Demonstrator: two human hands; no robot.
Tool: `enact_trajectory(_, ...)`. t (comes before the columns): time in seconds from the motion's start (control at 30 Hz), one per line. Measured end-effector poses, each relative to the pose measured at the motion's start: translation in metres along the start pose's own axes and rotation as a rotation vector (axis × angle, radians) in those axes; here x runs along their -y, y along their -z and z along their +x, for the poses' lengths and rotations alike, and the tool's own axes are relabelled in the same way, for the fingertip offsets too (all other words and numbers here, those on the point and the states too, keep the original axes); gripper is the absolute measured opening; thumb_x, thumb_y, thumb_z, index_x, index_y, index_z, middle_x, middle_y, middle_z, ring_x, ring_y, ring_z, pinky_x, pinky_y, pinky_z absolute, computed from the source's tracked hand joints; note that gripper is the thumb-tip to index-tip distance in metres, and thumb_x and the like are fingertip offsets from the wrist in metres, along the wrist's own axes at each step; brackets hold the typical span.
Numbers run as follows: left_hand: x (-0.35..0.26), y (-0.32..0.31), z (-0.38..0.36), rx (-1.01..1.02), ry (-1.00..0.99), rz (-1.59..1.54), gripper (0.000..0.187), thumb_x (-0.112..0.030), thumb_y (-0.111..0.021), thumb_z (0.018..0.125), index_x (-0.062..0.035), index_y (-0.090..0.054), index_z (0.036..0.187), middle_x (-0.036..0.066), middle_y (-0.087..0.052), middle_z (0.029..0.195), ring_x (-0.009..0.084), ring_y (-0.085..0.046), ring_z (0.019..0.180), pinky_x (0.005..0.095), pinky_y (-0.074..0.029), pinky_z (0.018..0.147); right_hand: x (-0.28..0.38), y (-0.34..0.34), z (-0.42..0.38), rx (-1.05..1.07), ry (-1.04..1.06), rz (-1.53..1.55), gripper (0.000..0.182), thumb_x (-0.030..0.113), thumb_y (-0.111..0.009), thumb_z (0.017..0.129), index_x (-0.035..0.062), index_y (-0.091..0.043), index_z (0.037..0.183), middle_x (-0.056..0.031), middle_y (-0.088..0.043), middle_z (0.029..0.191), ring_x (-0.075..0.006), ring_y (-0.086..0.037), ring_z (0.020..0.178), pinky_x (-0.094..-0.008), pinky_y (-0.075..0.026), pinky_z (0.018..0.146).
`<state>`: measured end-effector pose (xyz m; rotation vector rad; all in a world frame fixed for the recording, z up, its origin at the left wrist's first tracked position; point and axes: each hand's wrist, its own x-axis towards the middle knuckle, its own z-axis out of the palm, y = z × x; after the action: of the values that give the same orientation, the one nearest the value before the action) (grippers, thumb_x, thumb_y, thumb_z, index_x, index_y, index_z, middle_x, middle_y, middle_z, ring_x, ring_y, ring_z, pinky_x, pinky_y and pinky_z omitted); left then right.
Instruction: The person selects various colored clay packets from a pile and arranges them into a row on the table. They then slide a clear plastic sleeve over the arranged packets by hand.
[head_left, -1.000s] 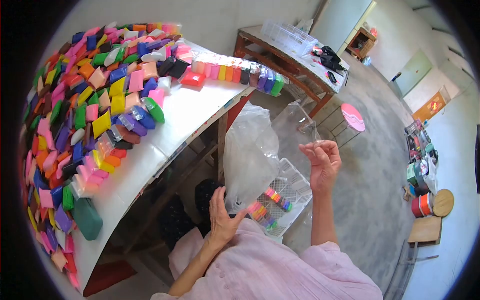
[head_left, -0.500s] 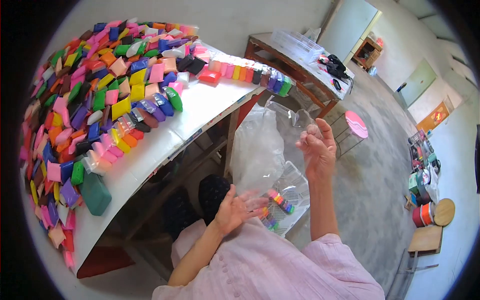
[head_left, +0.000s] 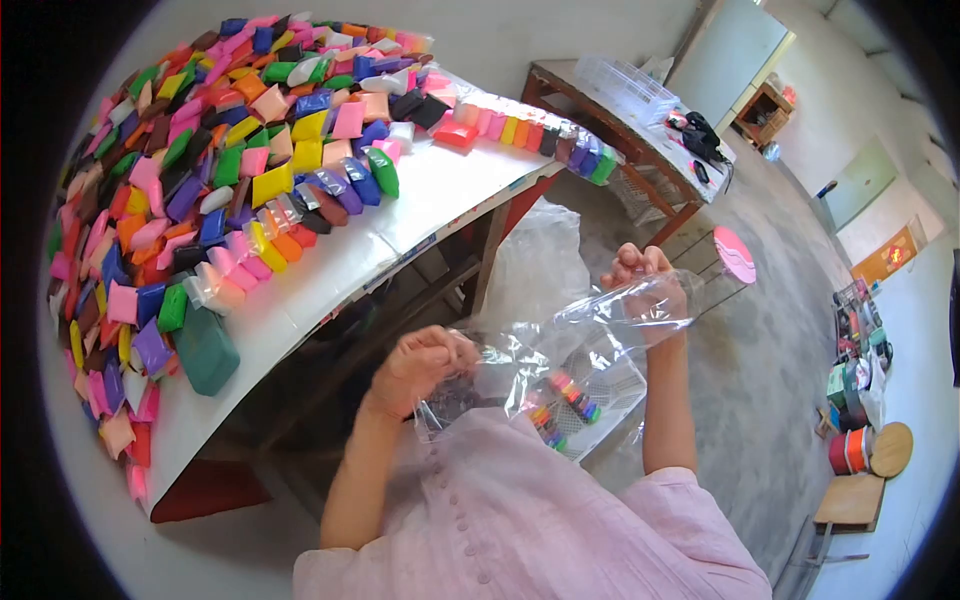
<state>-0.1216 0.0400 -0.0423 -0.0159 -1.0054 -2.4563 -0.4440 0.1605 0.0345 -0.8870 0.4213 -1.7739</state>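
Note:
A clear plastic bag (head_left: 560,340) is stretched between both my hands in front of my chest. My left hand (head_left: 420,365) grips its lower left end, fingers closed on the film. My right hand (head_left: 645,280) is raised higher on the right and pinches the other end. Below the bag, a white plastic basket (head_left: 610,390) holds rows of small multicoloured clay packs (head_left: 570,395). A larger crumpled clear bag (head_left: 535,265) stands behind it, by the table leg.
To the left, a white table (head_left: 330,290) is heaped with many coloured clay packets (head_left: 220,170), with a row of packs (head_left: 530,135) at its far edge. Further back stands a wooden table (head_left: 640,150) with a white crate. A pink stool (head_left: 735,255) sits on the concrete floor.
My left hand rose from my lap and closed on the bag's lower end. My right hand closed too, and the small bag now lies stretched out between both hands.

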Motion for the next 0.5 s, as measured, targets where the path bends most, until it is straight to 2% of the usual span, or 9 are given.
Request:
enact_trajectory(0.1,-0.033,0.000,-0.006,-0.019,-0.063,0.152,0.016,-0.016,-0.059,0.092,-0.0007,-0.063,0.091,0.014,-0.067,0.095,0.0244,-0.065,0.091,0.0391,-0.050,0.093,0.001,0.007,-0.004,-0.022,0.036,-0.308,0.010,0.004,-0.073,0.080,0.0043,-0.062,0.081,-0.0147,-0.060,0.110,-0.0216,-0.062,0.093,-0.0386,-0.054,0.090)
enact_trajectory(0.13,-0.041,-0.001,-0.009,-0.025,-0.088,0.181,0.017,-0.017,-0.058,0.094,-0.0006,-0.063,0.092,0.014,-0.068,0.094,0.0240,-0.066,0.088,0.0387,-0.050,0.092,0.006,0.007,-0.004,-0.002,-0.025,-0.359,0.014,-0.008,-0.070,0.073,0.0034,-0.063,0.077,-0.0138,-0.060,0.111,-0.0220,-0.062,0.102,-0.0363,-0.052,0.090)
enact_trajectory(0.23,-0.058,-0.003,-0.015,-0.122,-0.052,0.303,0.022,-0.021,-0.056,0.098,-0.0012,-0.064,0.093,0.011,-0.069,0.091,0.0186,-0.066,0.084,0.0325,-0.051,0.084,0.004,-0.007,-0.008,-0.066,0.076,-0.971,0.021,-0.017,-0.062,0.069,0.0022,-0.064,0.076,-0.0122,-0.062,0.112,-0.0225,-0.062,0.105,-0.0352,-0.050,0.091)
enact_trajectory(0.27,-0.064,0.005,-0.020,-0.232,-0.038,0.528,0.024,-0.022,-0.054,0.100,-0.0022,-0.065,0.092,0.007,-0.070,0.087,0.0128,-0.064,0.081,0.0278,-0.050,0.077,0.005,-0.019,-0.011,0.011,0.193,-1.531,0.030,-0.022,-0.053,0.068,0.0012,-0.066,0.080,-0.0116,-0.063,0.114,-0.0227,-0.061,0.109,-0.0339,-0.048,0.093)
enact_trajectory(0.37,-0.065,0.003,-0.024,-0.379,0.015,0.769,0.024,-0.023,-0.055,0.100,-0.0052,-0.065,0.088,0.006,-0.069,0.085,0.0124,-0.066,0.079,0.0275,-0.052,0.077,0.003,-0.019,-0.020,0.054,0.175,-1.632,0.026,-0.018,-0.054,0.073,0.0005,-0.068,0.084,-0.0112,-0.063,0.119,-0.0221,-0.061,0.108,-0.0333,-0.046,0.092)
enact_trajectory(0.4,-0.061,0.008,-0.025,-0.365,-0.005,0.769,0.024,-0.023,-0.055,0.100,-0.0048,-0.067,0.089,0.004,-0.070,0.086,0.0093,-0.065,0.079,0.0254,-0.051,0.076,0.001,-0.016,-0.024,0.037,0.116,-1.475,0.030,-0.018,-0.052,0.074,0.0008,-0.068,0.091,-0.0124,-0.063,0.121,-0.0238,-0.061,0.110,-0.0316,-0.046,0.092)
enact_trajectory(0.5,-0.045,0.013,-0.027,-0.395,-0.020,0.781,0.023,-0.022,-0.057,0.100,-0.0034,-0.068,0.093,0.003,-0.069,0.086,0.0091,-0.065,0.078,0.0261,-0.052,0.076,-0.018,-0.017,-0.033,-0.162,0.154,-1.429,0.035,-0.019,-0.054,0.071,0.0013,-0.067,0.096,-0.0128,-0.065,0.113,-0.0235,-0.064,0.102,-0.0339,-0.051,0.087)
